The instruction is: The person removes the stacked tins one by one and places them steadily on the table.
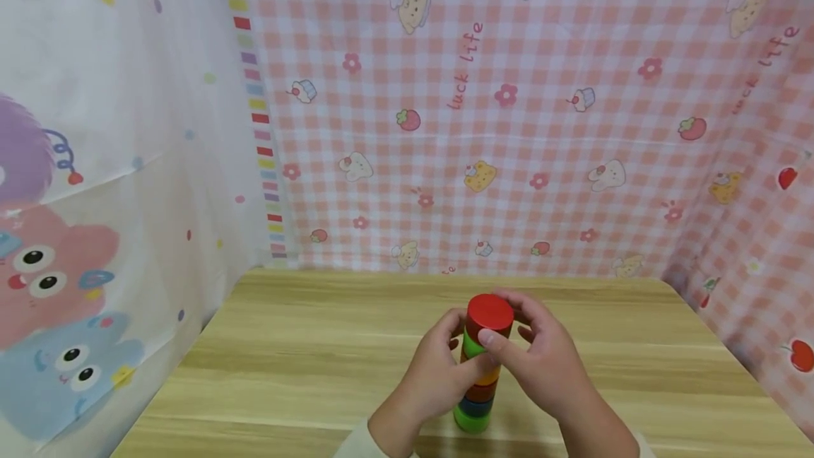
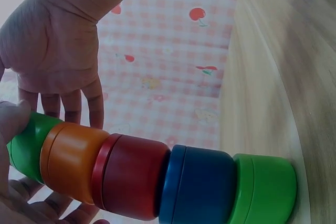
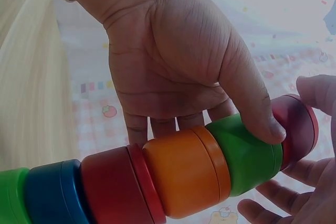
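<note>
A tower of barrel-shaped round blocks stands upright on the wooden table (image 1: 305, 359). From the bottom come a green block (image 2: 268, 190), a blue block (image 2: 202, 184), a dark red block (image 2: 134, 174), an orange block (image 3: 186, 171) and a second green block (image 3: 247, 153). A red block (image 1: 490, 312) with a flat top crowns it, tilted slightly in the right wrist view. My left hand (image 1: 435, 366) grips the upper green block, thumb across its front and fingers behind. Higher up, my right hand (image 1: 547, 352) holds the red top block between thumb and fingers. In the left wrist view that top block is out of sight.
Behind the table hangs a pink checked curtain (image 1: 381, 90) with cartoon prints. A white cartoon curtain (image 1: 159, 232) closes the left side, and checked cloth (image 1: 757, 246) with cherries lines the right.
</note>
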Tool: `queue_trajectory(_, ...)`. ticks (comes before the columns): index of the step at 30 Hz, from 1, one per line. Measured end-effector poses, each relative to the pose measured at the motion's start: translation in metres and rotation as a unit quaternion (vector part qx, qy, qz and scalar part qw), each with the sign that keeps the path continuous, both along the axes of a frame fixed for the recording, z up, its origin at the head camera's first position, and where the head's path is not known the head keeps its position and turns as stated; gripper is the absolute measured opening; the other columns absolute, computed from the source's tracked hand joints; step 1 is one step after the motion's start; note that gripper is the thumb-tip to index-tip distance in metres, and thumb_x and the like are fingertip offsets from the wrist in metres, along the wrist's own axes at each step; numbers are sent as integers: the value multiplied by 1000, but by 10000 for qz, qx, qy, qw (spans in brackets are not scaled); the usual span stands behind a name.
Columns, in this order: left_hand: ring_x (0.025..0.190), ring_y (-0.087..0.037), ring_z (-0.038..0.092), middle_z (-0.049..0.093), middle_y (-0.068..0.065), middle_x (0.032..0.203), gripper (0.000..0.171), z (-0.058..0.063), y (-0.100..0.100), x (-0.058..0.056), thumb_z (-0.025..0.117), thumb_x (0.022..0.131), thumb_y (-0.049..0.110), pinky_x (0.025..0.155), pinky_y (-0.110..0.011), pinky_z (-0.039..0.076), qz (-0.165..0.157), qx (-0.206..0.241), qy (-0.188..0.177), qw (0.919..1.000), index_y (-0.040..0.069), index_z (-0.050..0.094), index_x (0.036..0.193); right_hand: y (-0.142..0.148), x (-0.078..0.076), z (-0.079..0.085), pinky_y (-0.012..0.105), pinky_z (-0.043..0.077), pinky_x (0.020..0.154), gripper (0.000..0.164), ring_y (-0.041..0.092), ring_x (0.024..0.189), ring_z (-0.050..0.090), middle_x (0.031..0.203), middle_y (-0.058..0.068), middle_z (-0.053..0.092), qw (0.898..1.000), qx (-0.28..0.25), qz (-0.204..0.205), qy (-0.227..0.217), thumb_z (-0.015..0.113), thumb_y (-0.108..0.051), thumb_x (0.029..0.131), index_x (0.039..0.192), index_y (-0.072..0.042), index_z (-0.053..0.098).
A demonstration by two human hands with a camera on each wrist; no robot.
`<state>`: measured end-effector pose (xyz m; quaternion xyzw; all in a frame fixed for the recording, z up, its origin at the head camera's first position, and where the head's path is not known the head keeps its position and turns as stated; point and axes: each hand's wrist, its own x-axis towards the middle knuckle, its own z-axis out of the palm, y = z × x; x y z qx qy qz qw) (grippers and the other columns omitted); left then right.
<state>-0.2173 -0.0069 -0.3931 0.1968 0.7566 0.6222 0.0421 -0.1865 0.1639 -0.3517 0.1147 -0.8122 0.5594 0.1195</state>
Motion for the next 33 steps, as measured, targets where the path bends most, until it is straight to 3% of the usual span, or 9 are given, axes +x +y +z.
queue_trajectory(22,122,-17,55,66,8,126,45,-3,0,-2,80,92,38,105,-58,41,38,-56,-106,9999,31,63,133,8,-1,4,67,43,108,44,27,123,59,131,9,70,9996,16,-247,111,75,-22,98,137,-8,63)
queue_trajectory(33,122,-17,54,65,7,124,43,-4,-1,-3,80,93,38,106,-58,40,-31,-33,-149,9999,29,63,131,16,-3,8,67,40,110,47,31,127,56,136,14,65,9992,-218,-331,54,75,-22,99,140,-5,60)
